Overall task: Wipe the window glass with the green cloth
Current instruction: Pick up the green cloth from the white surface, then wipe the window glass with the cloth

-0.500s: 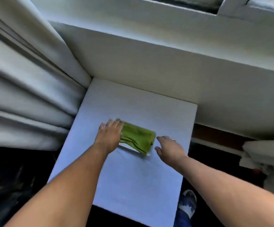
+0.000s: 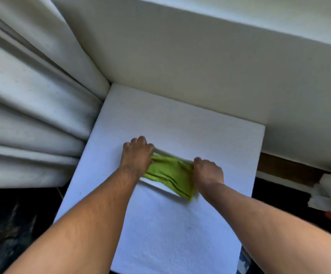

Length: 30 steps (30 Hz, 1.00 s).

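while both grips clench it | green cloth [image 2: 170,175]: folded, ribbed | left hand [image 2: 137,155] | right hand [image 2: 208,172] | slab [image 2: 180,234]: white, grainy

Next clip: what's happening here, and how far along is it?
A person is reaching down with both hands to a folded green cloth that lies on a white surface beside pale curtains. The left hand is on the cloth's left end and the right hand is closed over its right end. No window glass is in view, so wiping has not begun.
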Tool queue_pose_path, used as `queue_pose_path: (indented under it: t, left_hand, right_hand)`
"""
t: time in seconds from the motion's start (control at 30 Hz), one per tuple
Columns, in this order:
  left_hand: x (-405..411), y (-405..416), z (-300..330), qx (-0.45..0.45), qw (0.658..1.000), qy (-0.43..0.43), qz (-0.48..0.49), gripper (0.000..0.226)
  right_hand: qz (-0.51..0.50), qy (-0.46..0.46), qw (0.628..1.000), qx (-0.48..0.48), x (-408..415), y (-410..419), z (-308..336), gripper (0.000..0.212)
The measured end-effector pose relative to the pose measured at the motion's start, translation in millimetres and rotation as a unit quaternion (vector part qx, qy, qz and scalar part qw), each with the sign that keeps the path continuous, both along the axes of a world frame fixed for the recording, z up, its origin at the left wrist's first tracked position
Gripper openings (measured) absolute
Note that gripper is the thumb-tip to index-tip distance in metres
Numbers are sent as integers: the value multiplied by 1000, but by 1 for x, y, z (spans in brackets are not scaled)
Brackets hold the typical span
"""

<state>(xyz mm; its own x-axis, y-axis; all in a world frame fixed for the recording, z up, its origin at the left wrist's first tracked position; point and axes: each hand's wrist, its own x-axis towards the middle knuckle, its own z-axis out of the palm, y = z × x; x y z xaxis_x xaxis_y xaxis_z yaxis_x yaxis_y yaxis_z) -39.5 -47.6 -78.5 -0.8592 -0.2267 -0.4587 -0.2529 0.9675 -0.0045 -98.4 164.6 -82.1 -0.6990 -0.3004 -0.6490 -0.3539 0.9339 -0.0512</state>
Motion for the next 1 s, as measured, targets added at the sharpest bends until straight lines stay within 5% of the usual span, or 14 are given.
queue_pose_path:
  t: [0.13,0.2,0.33,0.53,0.7,1.0]
  left_hand:
    - [6,-11,58,214,966,-6,145,15]
    - [3,-3,107,325,911,42,248,19]
    - [-24,35,217,496,797,111,325,18]
    - [-108,126,399,579,755,203,230,17]
    - [-169,222,565,588,742,296,122,24]
    - [-248,410,801,689,627,360,-54,10]
  right_hand:
    - [-52,-107,988,-96,-15,19,49,14]
    - [-139,-147,957,-208,-21,40,95,12]
    - [-282,-69,898,-331,-39,89,219,20]
    - [-439,48,754,-486,-83,176,421,7]
    - [-438,188,688,-548,-117,269,584,5]
    - [-369,569,577,-456,-203,447,833,26]
